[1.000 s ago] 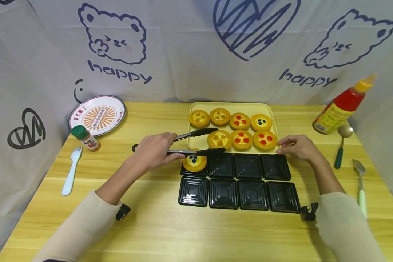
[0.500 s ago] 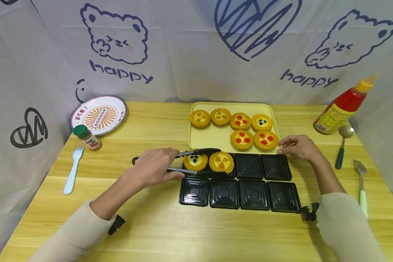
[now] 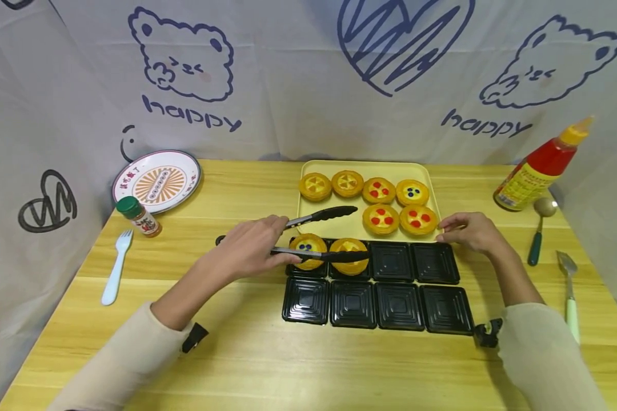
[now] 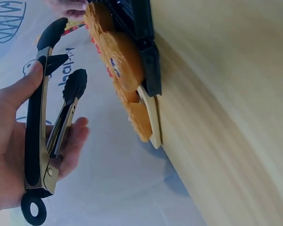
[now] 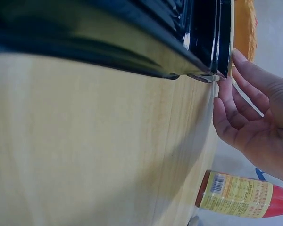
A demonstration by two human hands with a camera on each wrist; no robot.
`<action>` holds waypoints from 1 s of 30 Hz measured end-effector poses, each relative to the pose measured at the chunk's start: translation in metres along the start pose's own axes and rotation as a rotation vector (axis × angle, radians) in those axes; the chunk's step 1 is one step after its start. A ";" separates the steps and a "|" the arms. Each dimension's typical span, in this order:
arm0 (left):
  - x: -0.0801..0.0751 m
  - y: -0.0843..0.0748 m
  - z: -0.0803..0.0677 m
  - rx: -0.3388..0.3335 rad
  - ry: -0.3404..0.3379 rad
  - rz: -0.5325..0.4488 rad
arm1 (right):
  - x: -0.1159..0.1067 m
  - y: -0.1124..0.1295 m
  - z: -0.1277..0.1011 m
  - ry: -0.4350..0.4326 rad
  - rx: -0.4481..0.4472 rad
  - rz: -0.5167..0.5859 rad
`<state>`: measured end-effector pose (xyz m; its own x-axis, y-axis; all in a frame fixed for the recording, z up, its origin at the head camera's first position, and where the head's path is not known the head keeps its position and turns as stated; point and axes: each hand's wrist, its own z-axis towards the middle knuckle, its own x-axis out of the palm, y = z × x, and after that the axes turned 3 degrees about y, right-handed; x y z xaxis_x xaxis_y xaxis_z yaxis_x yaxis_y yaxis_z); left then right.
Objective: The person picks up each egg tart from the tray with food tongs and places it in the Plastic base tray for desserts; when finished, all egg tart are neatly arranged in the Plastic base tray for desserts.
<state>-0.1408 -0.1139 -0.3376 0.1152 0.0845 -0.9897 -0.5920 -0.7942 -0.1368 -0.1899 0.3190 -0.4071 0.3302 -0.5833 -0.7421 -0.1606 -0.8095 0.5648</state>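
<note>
My left hand (image 3: 252,245) grips black-and-metal tongs (image 4: 36,136), whose arms are spread with nothing between the tips. In the head view the tongs hover over a blueberry-topped tart (image 3: 304,245) and a yellow-wedge tart (image 3: 345,267), each in its own back-row compartment of the black tray (image 3: 391,262). Behind lies a pale yellow tray (image 3: 329,222) with several tarts; one is topped with blue dots (image 3: 412,193), others with red pieces (image 3: 380,219) or yellow wedges. With thumb and fingers, my right hand (image 3: 468,231) pinches the yellow tray's front right corner, beside the black tray.
At left are a white plate (image 3: 185,185), a green-capped seasoning jar (image 3: 139,217) and a light blue fork (image 3: 116,268). A red sauce bottle (image 3: 537,168), a spoon (image 3: 536,240) and another fork (image 3: 568,285) lie along the right. A drawn-on cloth (image 3: 298,114) hangs behind.
Using the tongs, my left hand moved a yellow-wedge tart from the yellow tray into the black tray's second back compartment, released it and lifted the spread tongs. My right hand stayed put.
</note>
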 end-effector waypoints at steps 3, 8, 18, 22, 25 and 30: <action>-0.001 -0.005 0.016 0.005 0.028 -0.006 | 0.000 -0.002 -0.001 0.000 -0.001 -0.001; -0.001 -0.014 0.047 -0.001 0.098 0.003 | 0.000 -0.002 -0.002 -0.003 0.001 -0.002; 0.009 -0.016 0.080 -0.068 0.191 0.052 | -0.001 0.001 0.000 0.002 -0.006 0.003; 0.013 -0.016 0.083 -0.057 0.174 0.057 | -0.002 0.001 -0.001 0.004 -0.003 0.004; 0.014 -0.015 0.082 -0.044 0.150 0.073 | -0.002 0.001 -0.001 0.004 -0.009 0.007; 0.013 -0.014 0.075 -0.016 0.114 0.077 | -0.002 0.000 -0.001 0.006 -0.018 0.012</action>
<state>-0.1904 -0.0568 -0.3517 0.1601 -0.0455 -0.9861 -0.5898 -0.8054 -0.0586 -0.1901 0.3205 -0.4054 0.3340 -0.5925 -0.7331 -0.1478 -0.8010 0.5801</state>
